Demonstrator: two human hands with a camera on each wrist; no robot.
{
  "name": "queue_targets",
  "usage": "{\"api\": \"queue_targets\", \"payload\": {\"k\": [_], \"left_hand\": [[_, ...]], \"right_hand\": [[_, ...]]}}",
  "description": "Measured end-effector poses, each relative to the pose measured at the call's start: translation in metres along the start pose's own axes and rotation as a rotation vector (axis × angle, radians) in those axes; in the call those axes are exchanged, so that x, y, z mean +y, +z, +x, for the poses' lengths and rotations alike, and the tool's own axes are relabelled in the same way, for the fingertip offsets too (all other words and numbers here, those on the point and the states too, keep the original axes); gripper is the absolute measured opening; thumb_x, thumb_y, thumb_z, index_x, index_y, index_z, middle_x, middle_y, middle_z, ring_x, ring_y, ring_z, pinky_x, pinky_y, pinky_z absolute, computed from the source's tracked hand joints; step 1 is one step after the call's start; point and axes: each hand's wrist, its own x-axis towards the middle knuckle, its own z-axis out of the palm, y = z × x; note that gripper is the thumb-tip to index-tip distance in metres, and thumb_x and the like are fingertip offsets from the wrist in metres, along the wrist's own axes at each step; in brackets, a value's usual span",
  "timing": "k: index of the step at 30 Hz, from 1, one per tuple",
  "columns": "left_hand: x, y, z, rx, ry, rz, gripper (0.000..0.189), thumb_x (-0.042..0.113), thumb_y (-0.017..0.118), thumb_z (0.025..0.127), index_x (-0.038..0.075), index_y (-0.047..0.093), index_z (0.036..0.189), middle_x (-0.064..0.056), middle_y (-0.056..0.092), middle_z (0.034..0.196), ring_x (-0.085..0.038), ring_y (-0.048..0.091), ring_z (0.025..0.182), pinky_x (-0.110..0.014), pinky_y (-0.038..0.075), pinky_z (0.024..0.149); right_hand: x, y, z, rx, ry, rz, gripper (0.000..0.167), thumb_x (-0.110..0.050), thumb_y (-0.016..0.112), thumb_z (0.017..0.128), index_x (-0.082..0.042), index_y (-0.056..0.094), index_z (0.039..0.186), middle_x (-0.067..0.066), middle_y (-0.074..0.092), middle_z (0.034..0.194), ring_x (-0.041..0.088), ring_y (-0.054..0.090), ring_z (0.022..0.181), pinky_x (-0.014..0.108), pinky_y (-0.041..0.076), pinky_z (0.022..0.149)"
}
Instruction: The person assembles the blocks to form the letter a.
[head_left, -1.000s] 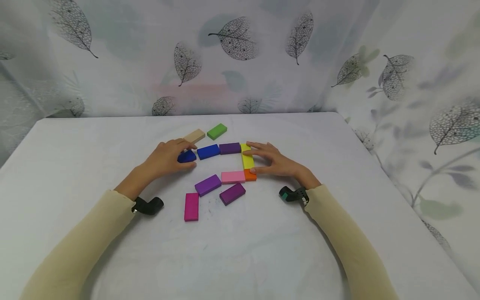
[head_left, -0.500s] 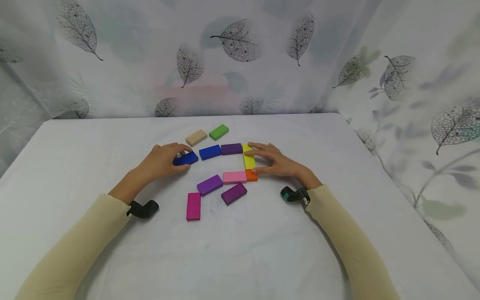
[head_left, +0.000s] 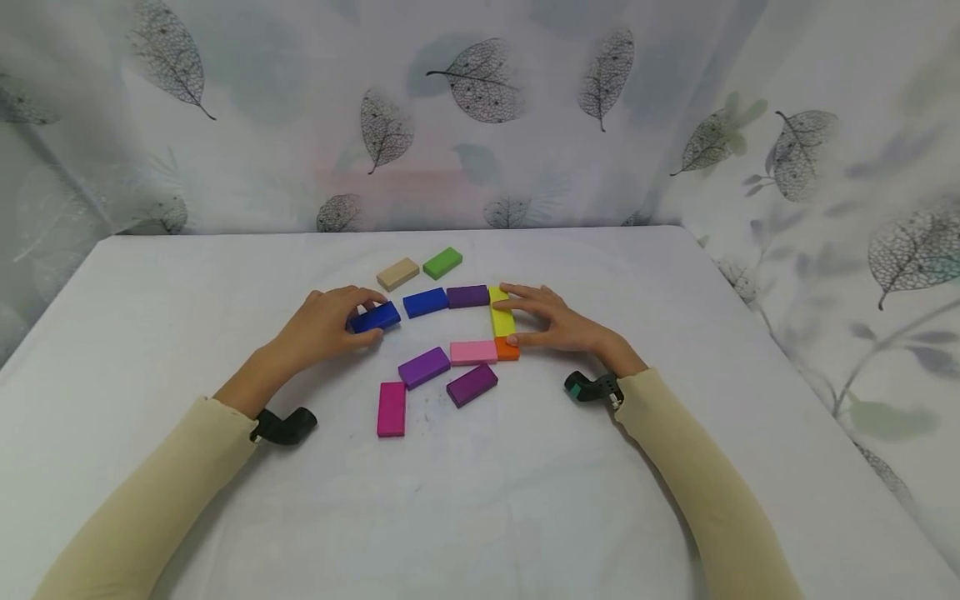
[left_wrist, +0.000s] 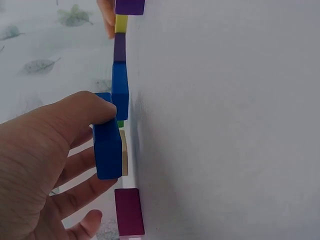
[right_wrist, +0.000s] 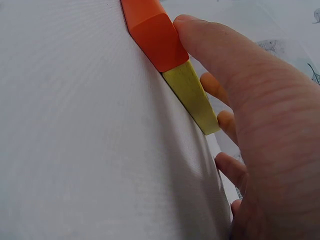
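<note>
Fingers of both hands are over a white table (head_left: 480,508). The left hand (head_left: 318,325) pinches a blue block (head_left: 378,317); fingers of the right hand (head_left: 558,323) spread loosely at a yellow block (head_left: 502,322), thumb against an orange block (head_left: 506,351). Between the fingertips stand a second blue block (head_left: 425,302) and a purple block (head_left: 468,296). Beyond lie a tan block (head_left: 397,274) and green block (head_left: 442,262); left of the right thumb, a magenta block (head_left: 392,409), violet block (head_left: 424,367), plum block (head_left: 472,385) and pink block (head_left: 473,352).

On the white table (head_left: 525,500), a tan block (head_left: 398,274) and a green block (head_left: 442,263) are laid nearest the far edge. A purple block (head_left: 468,297) is flanked by a blue block (head_left: 425,302) and a yellow block (head_left: 504,323). Toward the near edge are placed an orange block (head_left: 507,350), a pink block (head_left: 474,352), a violet block (head_left: 424,367), a plum block (head_left: 472,385) and, nearest it, a magenta block (head_left: 392,409).
</note>
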Motion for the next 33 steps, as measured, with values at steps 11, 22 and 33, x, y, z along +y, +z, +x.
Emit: {"api": "queue_targets", "payload": {"k": [11,22,33], "left_hand": [[0.005,-0.001,-0.010,0.046,0.027,0.012,0.046,0.021,0.075,0.085,0.007,0.062,0.126,-0.012,0.067,0.117,-0.026,0.060,0.100,-0.047,0.039,0.086],[0.015,-0.002,-0.023,0.064,0.077,-0.012,0.045,0.020,0.076,0.084,0.008,0.063,0.126,-0.008,0.068,0.118,-0.024,0.060,0.103,-0.049,0.039,0.091],[0.030,-0.002,-0.037,0.069,0.143,-0.013,0.042,0.018,0.076,0.083,0.008,0.065,0.122,-0.007,0.069,0.117,-0.026,0.061,0.111,-0.049,0.040,0.089]], "right_hand": [[0.002,0.001,0.000,0.006,0.003,-0.001,0.058,-0.023,0.069,0.089,-0.015,0.050,0.143,0.008,0.025,0.160,0.028,0.014,0.149,0.056,-0.008,0.116],[0.003,0.002,0.002,0.013,-0.002,0.005,0.057,-0.023,0.068,0.090,-0.014,0.050,0.143,0.009,0.025,0.160,0.029,0.014,0.149,0.055,-0.010,0.116],[0.002,0.001,0.002,0.014,-0.015,0.008,0.057,-0.022,0.069,0.089,-0.013,0.050,0.143,0.009,0.026,0.160,0.030,0.015,0.148,0.055,-0.009,0.116]]}}
